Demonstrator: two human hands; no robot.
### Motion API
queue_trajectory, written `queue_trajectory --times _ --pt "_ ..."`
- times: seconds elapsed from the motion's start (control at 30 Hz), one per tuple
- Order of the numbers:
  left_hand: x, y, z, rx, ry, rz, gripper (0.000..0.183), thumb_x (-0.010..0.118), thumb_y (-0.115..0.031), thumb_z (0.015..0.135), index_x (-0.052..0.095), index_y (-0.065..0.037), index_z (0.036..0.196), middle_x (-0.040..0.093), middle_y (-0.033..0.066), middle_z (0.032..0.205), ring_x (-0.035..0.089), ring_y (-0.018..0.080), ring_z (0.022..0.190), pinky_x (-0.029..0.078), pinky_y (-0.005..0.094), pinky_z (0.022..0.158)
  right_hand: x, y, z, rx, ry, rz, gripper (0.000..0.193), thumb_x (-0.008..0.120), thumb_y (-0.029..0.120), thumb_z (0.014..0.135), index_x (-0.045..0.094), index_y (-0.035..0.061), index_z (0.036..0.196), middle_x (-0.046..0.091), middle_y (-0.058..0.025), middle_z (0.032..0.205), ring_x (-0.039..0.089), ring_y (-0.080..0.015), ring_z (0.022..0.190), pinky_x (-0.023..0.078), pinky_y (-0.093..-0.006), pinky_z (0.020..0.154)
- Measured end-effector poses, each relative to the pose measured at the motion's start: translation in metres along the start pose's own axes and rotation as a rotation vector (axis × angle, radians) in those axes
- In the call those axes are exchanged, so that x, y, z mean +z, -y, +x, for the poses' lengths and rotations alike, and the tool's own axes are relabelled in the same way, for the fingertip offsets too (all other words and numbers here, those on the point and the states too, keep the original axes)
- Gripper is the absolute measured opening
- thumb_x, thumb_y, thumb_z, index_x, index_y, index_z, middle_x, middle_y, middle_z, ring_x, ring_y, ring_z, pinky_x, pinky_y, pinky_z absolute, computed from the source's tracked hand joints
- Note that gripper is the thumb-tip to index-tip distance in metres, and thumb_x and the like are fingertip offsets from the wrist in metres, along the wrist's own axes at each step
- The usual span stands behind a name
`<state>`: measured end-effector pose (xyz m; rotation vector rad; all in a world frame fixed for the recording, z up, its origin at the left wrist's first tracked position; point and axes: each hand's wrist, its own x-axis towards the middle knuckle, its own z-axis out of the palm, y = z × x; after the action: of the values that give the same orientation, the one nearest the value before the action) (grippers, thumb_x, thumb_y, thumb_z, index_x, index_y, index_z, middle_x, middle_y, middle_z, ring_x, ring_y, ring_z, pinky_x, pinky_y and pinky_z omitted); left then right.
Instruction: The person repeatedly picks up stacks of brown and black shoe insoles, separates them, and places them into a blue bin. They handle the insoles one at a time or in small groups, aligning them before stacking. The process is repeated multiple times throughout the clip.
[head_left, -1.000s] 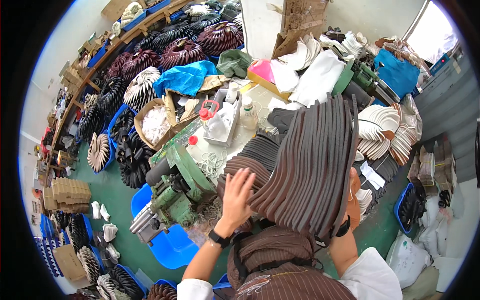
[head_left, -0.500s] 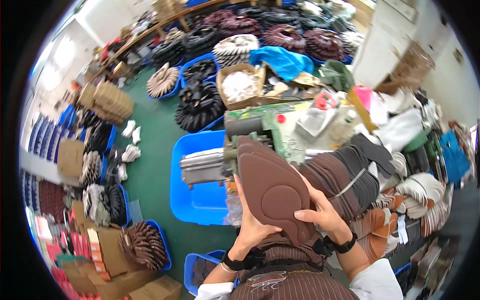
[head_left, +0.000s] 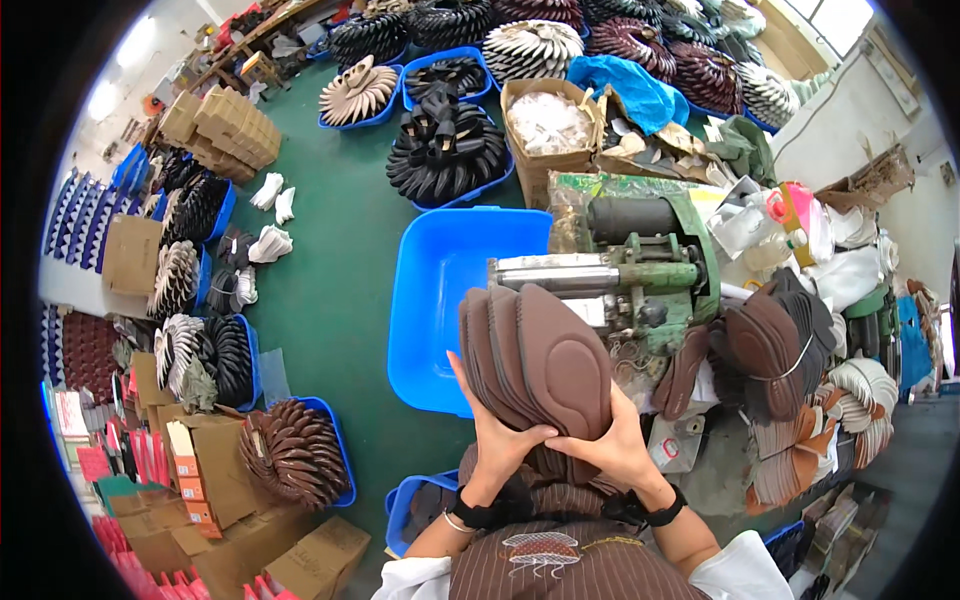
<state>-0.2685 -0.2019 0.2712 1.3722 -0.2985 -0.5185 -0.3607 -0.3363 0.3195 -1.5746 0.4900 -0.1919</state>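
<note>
A fanned stack of brown insoles (head_left: 565,365) is held upright in front of me, toes pointing away. My left hand (head_left: 497,440) is closed round its lower left side, and my right hand (head_left: 618,440) grips the lower right side. Both thumbs press on the near face, their tips almost meeting. Just beyond the stack stands a green machine (head_left: 690,270) with a shiny metal roller (head_left: 560,272). One or more loose brown insoles (head_left: 683,375) rest right of the stack, beside a tied bundle of dark and brown insoles (head_left: 770,350).
A large blue tub (head_left: 425,330) sits left of the machine on the green floor (head_left: 340,260). Beyond it are a cardboard box (head_left: 548,125) with white scraps and a blue tub of black pieces (head_left: 445,160). Brown and white piles (head_left: 790,450) lie at right; cardboard boxes (head_left: 240,470) at left.
The stack has spread into a wider fan, showing several insoles. My right hand has shifted down and inward, bringing the thumbs together. My view has swung left, so the machine appears further right.
</note>
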Motion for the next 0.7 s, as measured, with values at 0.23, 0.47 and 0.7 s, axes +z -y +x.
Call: queue_trajectory --times 0.23,0.47,0.7 --pt "-0.048 0.005 0.012 -0.035 0.057 0.018 0.138 0.087 -0.022 0.061 -0.023 -0.009 0.143 0.016 0.0203 0.147 0.03 0.0292 0.132 0.027 0.0422 0.109 0.048 -0.029 -0.002 0.123 -0.273 0.206 0.063 0.083 0.015 0.068 0.05 -0.0032 0.119 0.06 -0.0092 0.112 0.056 -0.0159 0.102 0.044 -0.0309 0.091" --pt "-0.075 0.026 0.008 0.011 -0.021 0.149 0.115 0.084 -0.014 0.064 0.0 -0.003 0.143 0.025 0.0174 0.142 0.033 0.0265 0.128 0.029 0.0406 0.107 0.069 -0.051 -0.003 0.117 -0.42 0.519 0.038 0.072 0.004 0.079 0.056 -0.0027 0.113 0.063 -0.0065 0.107 0.058 -0.0133 0.096 0.046 -0.0281 0.086" --pt "-0.098 0.017 0.021 0.009 -0.101 0.248 0.078 0.075 -0.013 0.074 0.028 0.004 0.134 0.043 0.0163 0.128 0.044 0.0265 0.118 0.033 0.0387 0.103 0.078 -0.089 -0.018 0.085 -0.61 0.552 0.032 0.071 -0.001 0.078 0.059 -0.002 0.108 0.064 -0.0049 0.104 0.059 -0.0123 0.093 0.046 -0.0273 0.084"
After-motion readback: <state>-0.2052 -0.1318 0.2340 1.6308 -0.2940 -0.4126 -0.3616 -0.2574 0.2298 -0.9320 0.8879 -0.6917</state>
